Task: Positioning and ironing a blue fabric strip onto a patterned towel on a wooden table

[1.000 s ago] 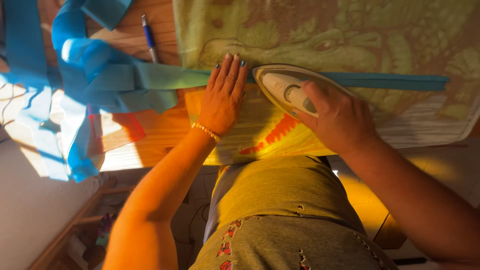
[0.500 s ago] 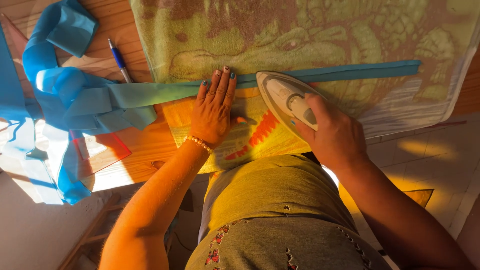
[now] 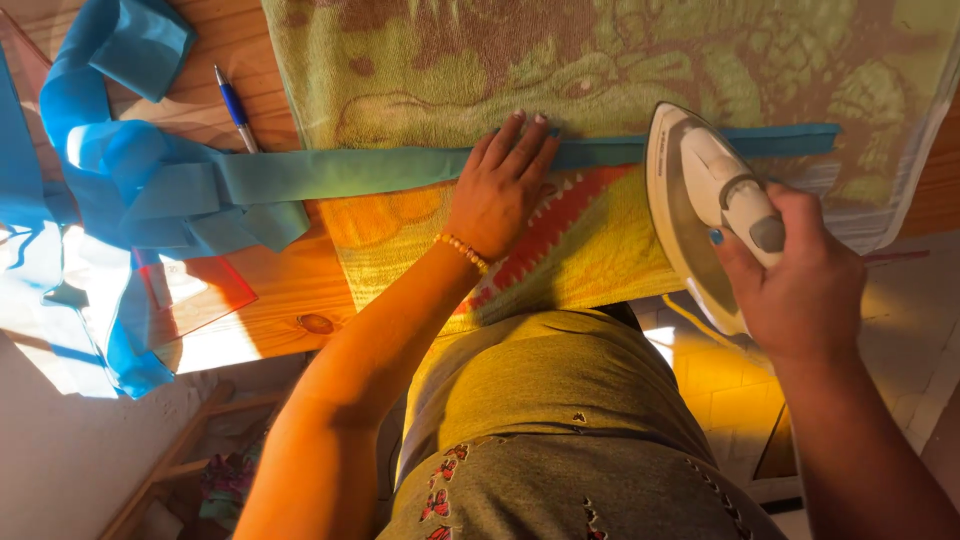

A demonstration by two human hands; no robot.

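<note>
My left hand (image 3: 500, 190) lies flat, fingers spread, on a long folded blue fabric strip (image 3: 350, 170) that runs across a green and orange patterned towel (image 3: 560, 60). The strip reaches right to its end near the towel's edge. My right hand (image 3: 800, 280) grips the handle of a white clothes iron (image 3: 700, 210), which rests over the strip's right part. A bead bracelet (image 3: 465, 250) circles my left wrist.
A bunched pile of blue fabric strip (image 3: 110, 170) lies at the left of the wooden table (image 3: 280, 290). A blue pen (image 3: 235, 108) and a clear plastic ruler (image 3: 190, 290) lie near it. Tiled floor (image 3: 720, 390) shows below the table's edge.
The iron has slid to the right along the strip with my right hand. My left hand still presses the strip flat.
</note>
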